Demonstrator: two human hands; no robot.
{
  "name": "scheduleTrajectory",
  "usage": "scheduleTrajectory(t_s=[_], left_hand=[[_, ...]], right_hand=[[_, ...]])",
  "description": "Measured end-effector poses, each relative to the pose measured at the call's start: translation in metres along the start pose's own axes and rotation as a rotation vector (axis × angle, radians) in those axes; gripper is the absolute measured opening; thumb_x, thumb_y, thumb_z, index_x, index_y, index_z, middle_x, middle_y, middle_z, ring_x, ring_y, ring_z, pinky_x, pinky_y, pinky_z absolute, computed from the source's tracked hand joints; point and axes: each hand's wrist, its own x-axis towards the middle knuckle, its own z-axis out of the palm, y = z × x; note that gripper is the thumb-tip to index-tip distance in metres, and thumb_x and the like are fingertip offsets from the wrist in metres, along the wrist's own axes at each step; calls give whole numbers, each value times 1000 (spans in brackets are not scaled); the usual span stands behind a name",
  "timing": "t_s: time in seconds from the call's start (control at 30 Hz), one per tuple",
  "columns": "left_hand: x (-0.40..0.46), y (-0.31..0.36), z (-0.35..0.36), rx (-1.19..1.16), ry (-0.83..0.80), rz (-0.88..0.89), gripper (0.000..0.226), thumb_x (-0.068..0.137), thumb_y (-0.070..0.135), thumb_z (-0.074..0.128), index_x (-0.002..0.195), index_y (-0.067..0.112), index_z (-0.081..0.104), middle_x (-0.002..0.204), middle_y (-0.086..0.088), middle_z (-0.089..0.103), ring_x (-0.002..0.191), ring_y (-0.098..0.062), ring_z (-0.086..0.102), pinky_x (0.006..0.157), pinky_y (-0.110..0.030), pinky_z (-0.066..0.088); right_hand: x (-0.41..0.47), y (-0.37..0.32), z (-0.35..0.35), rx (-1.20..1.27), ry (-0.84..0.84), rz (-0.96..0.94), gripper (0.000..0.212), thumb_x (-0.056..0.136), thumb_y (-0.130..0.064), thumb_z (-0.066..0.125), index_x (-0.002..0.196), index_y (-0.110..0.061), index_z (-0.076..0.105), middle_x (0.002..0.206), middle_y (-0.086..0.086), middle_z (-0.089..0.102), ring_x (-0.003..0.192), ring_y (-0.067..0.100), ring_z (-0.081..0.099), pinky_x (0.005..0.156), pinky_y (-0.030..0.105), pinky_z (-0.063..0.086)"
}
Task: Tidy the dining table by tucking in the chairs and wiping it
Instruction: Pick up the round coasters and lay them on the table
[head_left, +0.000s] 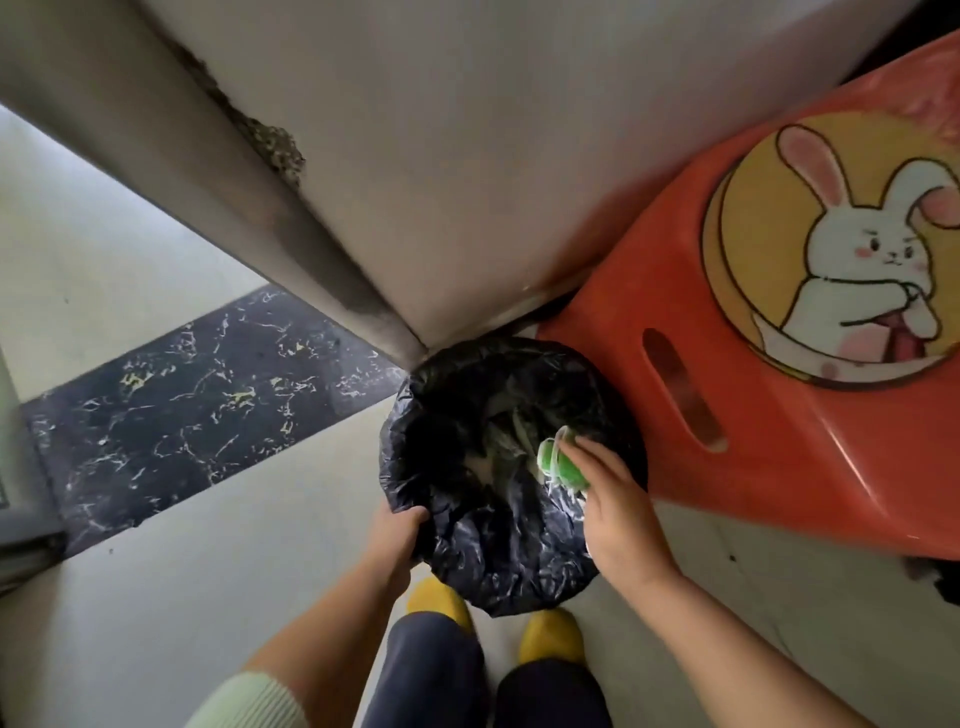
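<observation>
A: Starting from the left, what's there?

B: Pale floor (130, 597) with a dark marbled tile band (208, 395) across it, then a wall corner (405, 332). At the foot of that corner stands a bin lined with a black bin bag (493, 551).

A: And the hands?

B: The left hand (395, 535) has its grip clenched on the bag's near-left rim, fingers curled over the plastic. The right hand (618, 519) grasps a crumpled green-and-clear wrapper (558, 462) over the bin's right side, just above the rubbish inside.

A: How will it handle?

B: I'd judge the wrapper light and crinkly. A loose pinch is enough, and it may spring open or cling. The bag is thin and slippery, so it's best held at the rim fold.

A: Further right?

B: A red plastic stool (701, 364) with a rabbit picture (852, 249), touching the bin. The dining table itself isn't in view.
</observation>
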Motion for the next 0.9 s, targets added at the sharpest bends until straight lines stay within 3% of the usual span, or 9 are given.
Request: scheduleTrajectory(t_s=[0.13, 0.2, 0.33, 0.43, 0.53, 0.6, 0.7, 0.8, 0.9], left_hand=[[-26, 14, 1, 2, 27, 11, 34, 88, 0, 54, 119, 12, 46, 94, -10, 59, 78, -23, 55, 60, -30, 42], [-44, 26, -3, 196, 153, 109, 50, 85, 4, 55, 132, 8, 39, 116, -17, 55, 102, -35, 55, 80, -39, 47], [-97, 68, 12, 808, 116, 734, 58, 81, 10, 49, 138, 4, 41, 139, -18, 45, 130, -34, 40, 110, -41, 32], [-150, 117, 65, 889, 23, 1242, 55, 84, 22, 38, 140, 16, 37, 143, -9, 44, 133, -22, 35, 113, -42, 27], [-200, 169, 137, 821, -55, 1590, 50, 87, 22, 41, 136, 18, 38, 142, -9, 45, 134, -20, 33, 114, -46, 14], [-218, 197, 176, 792, 31, 1696, 47, 80, 23, 45, 126, 15, 50, 134, -12, 50, 128, -25, 38, 113, -49, 13], [-233, 227, 211, 731, 167, 1723, 31, 74, 21, 41, 88, 15, 68, 104, -9, 60, 107, -25, 45, 110, -53, 14], [-238, 236, 219, 731, 39, 1691, 33, 80, 22, 36, 70, 17, 67, 76, 2, 66, 83, -20, 55, 103, -46, 24], [-218, 223, 216, 1089, 31, 1701, 42, 83, 37, 36, 87, 20, 74, 99, 0, 72, 94, -25, 65, 98, -45, 31]], right_hand=[[-8, -16, -14, 31, -34, -12, 62, 79, 19, 41, 130, -12, 54, 136, 3, 47, 126, 19, 47, 109, 7, 20], [-13, -41, -33, 87, -34, -47, 61, 80, 11, 36, 132, -17, 52, 138, -3, 45, 129, 13, 44, 110, 11, 22], [-20, -99, -115, 206, 131, -122, 60, 85, 6, 34, 135, -22, 50, 142, -7, 44, 133, 5, 37, 113, 24, 29], [-23, -117, -184, 263, 259, -131, 58, 91, 7, 34, 135, -27, 48, 142, -16, 43, 128, 9, 46, 113, 31, 30], [-22, -121, -246, 264, 308, -150, 62, 93, 9, 37, 132, -38, 45, 139, -26, 41, 129, -2, 41, 111, 17, 27], [-15, -119, -277, 252, 366, -193, 57, 91, 2, 37, 130, -37, 46, 136, -20, 46, 126, -6, 42, 105, 12, 31], [4, -102, -324, 392, 513, -97, 54, 90, -3, 39, 123, -42, 56, 117, -21, 60, 97, -6, 58, 86, 14, 46], [30, -83, -356, 325, 611, -50, 53, 91, 7, 40, 127, -28, 58, 122, -19, 58, 103, -4, 56, 95, 20, 42], [63, -68, -370, 75, 592, -110, 53, 84, 11, 42, 130, -12, 55, 129, 1, 55, 113, -2, 50, 103, 12, 33]])
